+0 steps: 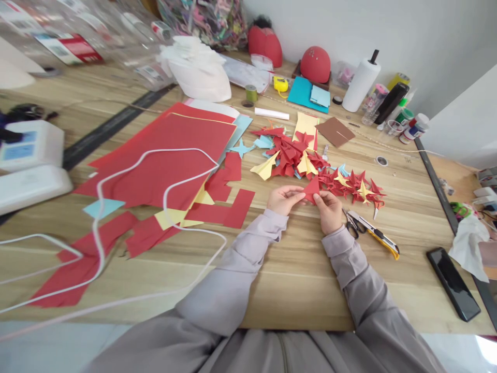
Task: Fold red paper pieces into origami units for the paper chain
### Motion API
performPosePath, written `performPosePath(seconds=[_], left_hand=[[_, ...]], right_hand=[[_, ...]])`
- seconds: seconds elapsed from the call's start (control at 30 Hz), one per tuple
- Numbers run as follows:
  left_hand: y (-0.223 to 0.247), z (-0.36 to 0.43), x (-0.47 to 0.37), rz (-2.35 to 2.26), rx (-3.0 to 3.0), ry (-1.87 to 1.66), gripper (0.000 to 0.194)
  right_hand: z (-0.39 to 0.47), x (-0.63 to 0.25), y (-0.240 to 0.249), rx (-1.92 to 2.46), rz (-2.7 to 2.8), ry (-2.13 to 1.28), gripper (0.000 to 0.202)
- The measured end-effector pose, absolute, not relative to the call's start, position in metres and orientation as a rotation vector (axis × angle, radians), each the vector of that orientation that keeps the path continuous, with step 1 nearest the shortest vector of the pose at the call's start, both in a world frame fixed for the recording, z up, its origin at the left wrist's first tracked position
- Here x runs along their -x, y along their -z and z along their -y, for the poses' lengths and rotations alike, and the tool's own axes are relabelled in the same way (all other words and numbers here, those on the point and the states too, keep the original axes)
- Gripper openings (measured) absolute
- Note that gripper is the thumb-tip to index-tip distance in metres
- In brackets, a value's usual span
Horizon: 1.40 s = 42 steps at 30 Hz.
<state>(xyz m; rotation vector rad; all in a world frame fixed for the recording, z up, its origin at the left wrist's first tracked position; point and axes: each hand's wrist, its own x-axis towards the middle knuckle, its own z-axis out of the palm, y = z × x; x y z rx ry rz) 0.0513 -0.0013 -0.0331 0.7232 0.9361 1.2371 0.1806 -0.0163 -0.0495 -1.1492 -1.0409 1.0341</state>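
Note:
Between my two hands is a small piece of red paper (311, 187), folded to a point at the top. My left hand (284, 200) pinches its left side, and my right hand (328, 210) grips its lower right corner. Just beyond my fingers lies a pile of folded red paper pieces (289, 155), with some yellow and blue ones mixed in. A row of red folded stars (351, 185) stretches to the right of the pile. A utility knife (375, 233) and dark-handled scissors (352, 224) lie right of my right hand.
Large red sheets (166, 155) and cut red strips (238, 208) cover the left side, crossed by a white cable (166, 197). A black phone (453, 283) lies at the right. Along the back stand tissues (200, 72), a yellow tape measure (280, 84) and a white roll (361, 85).

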Motion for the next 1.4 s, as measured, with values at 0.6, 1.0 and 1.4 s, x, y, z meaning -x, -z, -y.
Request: performPosePath(seconds=[0.6,1.0,1.4], left_hand=[[0.031,0.002,-0.05,-0.873,-0.67,-1.219,0.044],[0.038,0.003,-0.054,-0.987,-0.824,-1.239,0.039],[0.03,0.006,-0.054,-1.031,-0.839,-1.337,0.031]], right_hand=[[0.017,-0.18,0.047,1.134,1.015,-1.048,0.02],[0.019,-0.18,0.045,1.153,1.126,-1.081,0.021],[0.021,-0.178,0.04,1.19,1.321,-1.094,0.025]])
